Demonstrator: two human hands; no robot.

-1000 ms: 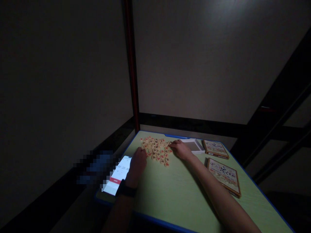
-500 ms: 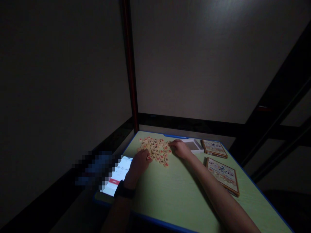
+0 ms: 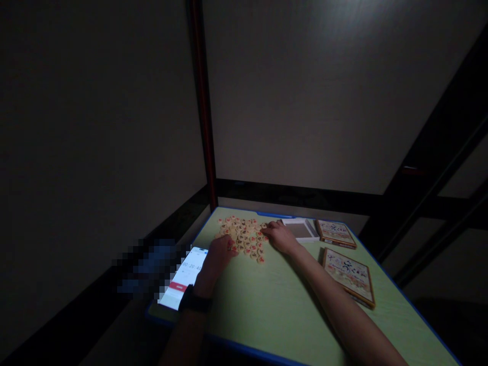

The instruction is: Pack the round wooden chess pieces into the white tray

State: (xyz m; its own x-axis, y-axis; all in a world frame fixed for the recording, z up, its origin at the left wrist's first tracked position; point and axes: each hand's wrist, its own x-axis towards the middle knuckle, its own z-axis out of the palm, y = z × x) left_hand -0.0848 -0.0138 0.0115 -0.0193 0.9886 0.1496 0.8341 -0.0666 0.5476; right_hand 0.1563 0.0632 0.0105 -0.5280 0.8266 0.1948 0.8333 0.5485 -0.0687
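- The round game pieces point(image 3: 244, 238) lie in a loose heap at the far left of the green bench point(image 3: 274, 305), between your two hands.
- Your left hand point(image 3: 218, 255) touches the heap's near edge with its fingers curled down. I cannot tell whether they pinch a piece.
- Your right hand point(image 3: 281, 237) rests on the heap's right edge, fingers loosely stretched, holding nothing visible.
- Light, flat sweeps seem best: the phone point(image 3: 184, 277) lies just beside your left wrist, and the open tray point(image 3: 301, 230) sits just beyond your right hand.
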